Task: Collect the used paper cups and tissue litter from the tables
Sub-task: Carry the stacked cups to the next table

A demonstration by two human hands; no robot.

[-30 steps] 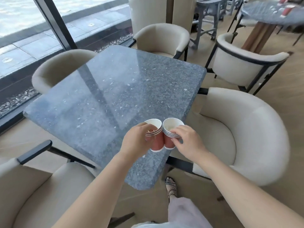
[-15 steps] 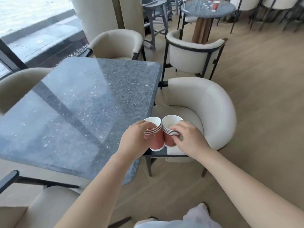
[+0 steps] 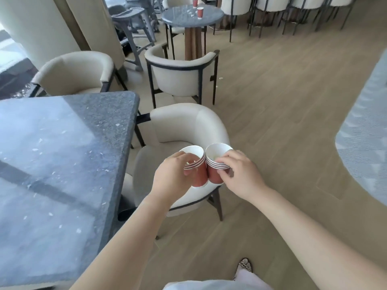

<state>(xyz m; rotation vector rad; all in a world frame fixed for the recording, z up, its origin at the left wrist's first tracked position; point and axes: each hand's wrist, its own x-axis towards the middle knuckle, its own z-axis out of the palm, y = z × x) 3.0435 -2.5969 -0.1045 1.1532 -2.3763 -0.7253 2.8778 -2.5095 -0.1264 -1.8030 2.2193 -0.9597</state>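
One floor (image 3: pixel 282 101): pale wood planks run through the room, and a grey patterned rug (image 3: pixel 368 132) curves in at the right edge.
Square table (image 3: pixel 52 164): it fills the left side with a grey speckled stone top that is glossy with window light.
Chairs: all three are cream tub chairs with dark frames. The near chair (image 3: pixel 184 126) sits at the square table's right side. The second chair (image 3: pixel 178 74) stands behind it with its back to us. The third chair (image 3: pixel 73 70) is at the table's far side.
Round table (image 3: pixel 182 19): it stands well back with a grey top on a brown post.
Left hand (image 3: pixel 171 176): the fingers are curled round the left stack (image 3: pixel 199 174), gripping it just under the rims.
Right hand (image 3: pixel 240 174): the fingertips pinch the right stack (image 3: pixel 214 174) at its striped rims, with the thumb underneath.
Stacks: each is several red paper cups nested together, white inside. The two are held in the air above the near chair's seat, side by side and touching, mouths tilted away.
Sandal (image 3: pixel 245 265): one foot is on the planks at the bottom.
Far cup (image 3: pixel 200 12): it is red and stands upright on the round table.
Back cup (image 3: pixel 195 2): it is red and sits farther off. I cannot tell what it stands on.
White bits (image 3: pixel 189 12): they lie on the round table beside the far cup, too small to make out.
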